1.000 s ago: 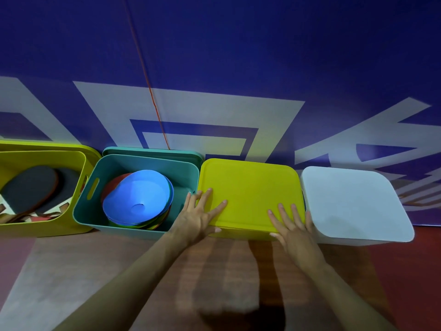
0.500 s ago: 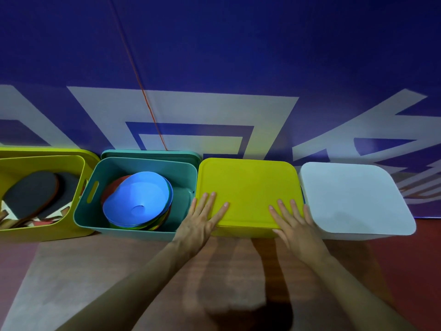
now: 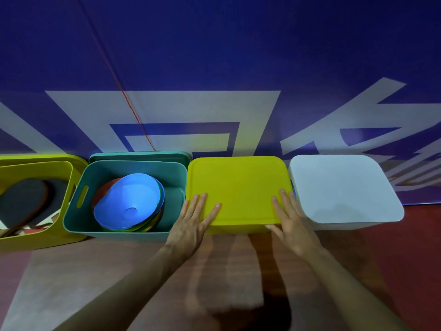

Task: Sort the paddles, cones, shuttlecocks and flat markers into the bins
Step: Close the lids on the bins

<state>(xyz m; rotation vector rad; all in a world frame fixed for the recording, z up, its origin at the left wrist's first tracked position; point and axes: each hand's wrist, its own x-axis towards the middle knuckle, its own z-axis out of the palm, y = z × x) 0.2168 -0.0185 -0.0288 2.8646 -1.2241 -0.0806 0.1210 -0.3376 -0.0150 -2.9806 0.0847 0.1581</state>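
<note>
Flat, both hands [image 3: 191, 225] on yellow lid [image 3: 238, 187]

A single head-worn wide-angle view looks forward and down, close above the yellow lid [image 3: 236, 189], which sits near the frame's centre. Bins stretch left and right of that lid, the blue banner [image 3: 214, 56] rises behind it, and both forearms enter from below. Edges bend, so the far-left bin [image 3: 69, 163] is probably distorted.

A deep blue wall banner [image 3: 214, 56] with large white lettering fills the background. A thin orange cord [image 3: 133, 115] hangs across it. The floor [image 3: 71, 271] is reddish-brown.
</note>
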